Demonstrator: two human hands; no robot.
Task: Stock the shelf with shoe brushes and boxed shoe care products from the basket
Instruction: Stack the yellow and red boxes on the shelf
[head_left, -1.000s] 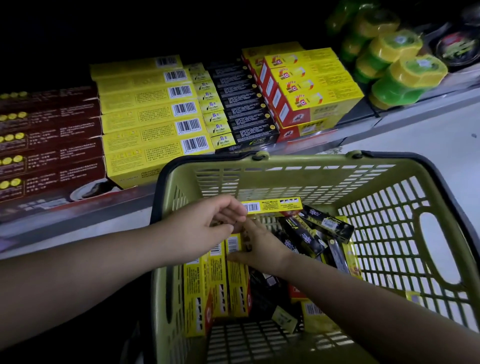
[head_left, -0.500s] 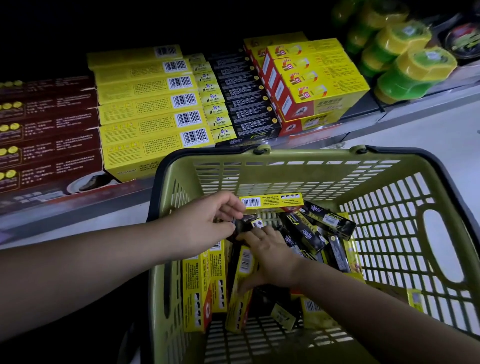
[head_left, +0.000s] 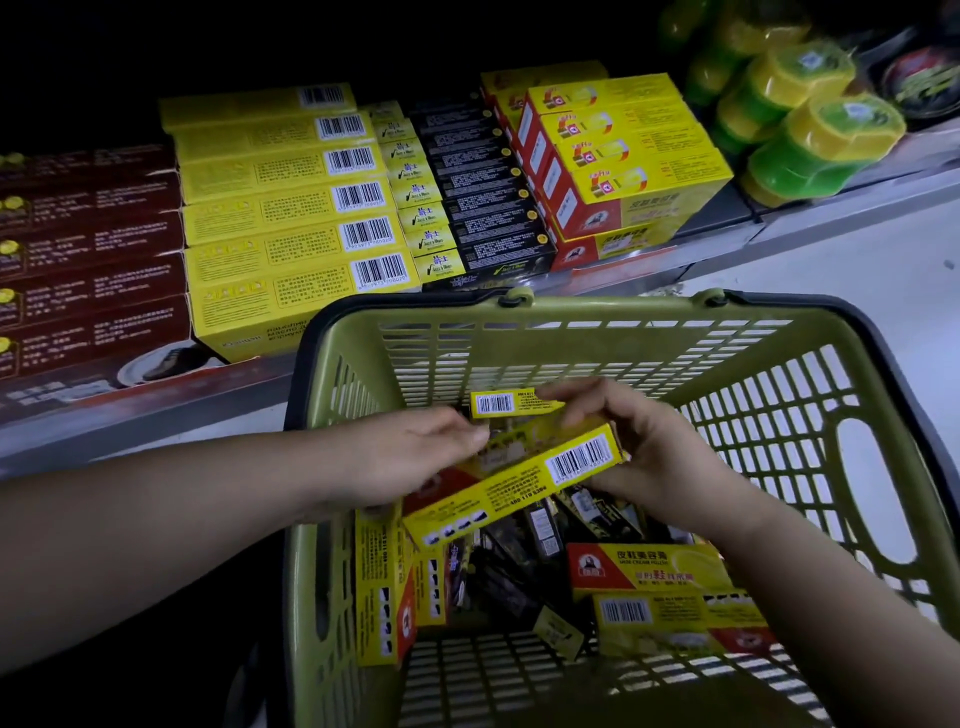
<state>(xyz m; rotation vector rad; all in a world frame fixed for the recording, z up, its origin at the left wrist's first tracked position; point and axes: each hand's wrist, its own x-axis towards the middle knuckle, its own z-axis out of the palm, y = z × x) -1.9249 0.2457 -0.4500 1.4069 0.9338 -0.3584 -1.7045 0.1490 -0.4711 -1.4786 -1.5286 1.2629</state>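
An olive-green basket (head_left: 571, 312) stands in front of the shelf with several yellow and black shoe-care boxes inside. Above them, a long yellow box (head_left: 519, 486) with a barcode at its right end lies tilted between both hands. My right hand (head_left: 660, 457) grips its barcode end. My left hand (head_left: 410, 457) holds its other end, fingers curled over the top. A second yellow box (head_left: 511, 402) shows just behind, at my right fingertips. On the shelf, rows of yellow boxes (head_left: 291, 208), black boxes (head_left: 483, 182) and yellow-red boxes (head_left: 623, 150) lie stacked.
Dark brown boxes (head_left: 88, 249) fill the shelf's left end. Green-and-yellow round tins (head_left: 810, 140) sit at the right. The grey shelf edge (head_left: 779, 223) runs diagonally above pale floor (head_left: 857, 270). The basket's black handle (head_left: 415, 304) lies along its far rim.
Both hands were down among the boxes in the basket. Now they have lifted one long yellow box up, and the right hand has shifted to its barcode end.
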